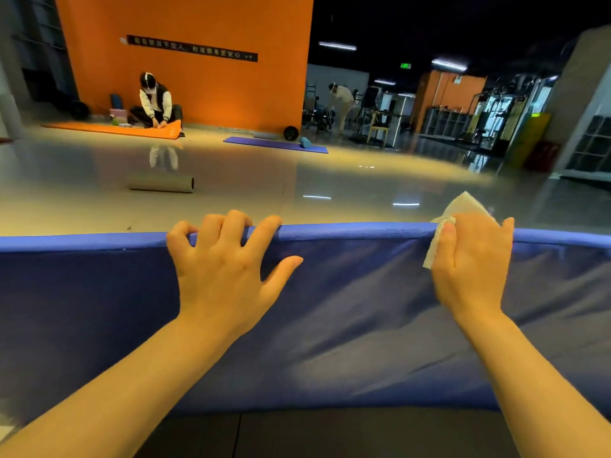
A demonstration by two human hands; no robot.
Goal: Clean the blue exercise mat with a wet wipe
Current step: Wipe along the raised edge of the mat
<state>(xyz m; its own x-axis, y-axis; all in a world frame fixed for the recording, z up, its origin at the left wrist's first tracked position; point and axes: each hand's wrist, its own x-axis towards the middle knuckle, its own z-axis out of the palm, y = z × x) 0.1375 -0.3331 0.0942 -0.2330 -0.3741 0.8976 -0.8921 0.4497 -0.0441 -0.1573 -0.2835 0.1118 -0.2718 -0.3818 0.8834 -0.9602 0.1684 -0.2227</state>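
The blue exercise mat (347,309) fills the lower half of the view, its far edge raised or folded into a rounded rim across the frame. My left hand (224,269) grips that rim left of centre, fingers curled over the far side and thumb spread on the near face. My right hand (472,262) holds a white wet wipe (463,204) against the rim at the right. The wipe sticks up behind the fingers and hangs down beside the index finger.
Beyond the mat lies glossy grey floor with a rolled grey mat (161,183). A person (155,102) sits on an orange mat (112,127) by the orange wall. A purple mat (274,144) lies further right. Gym equipment (496,117) stands at the back right.
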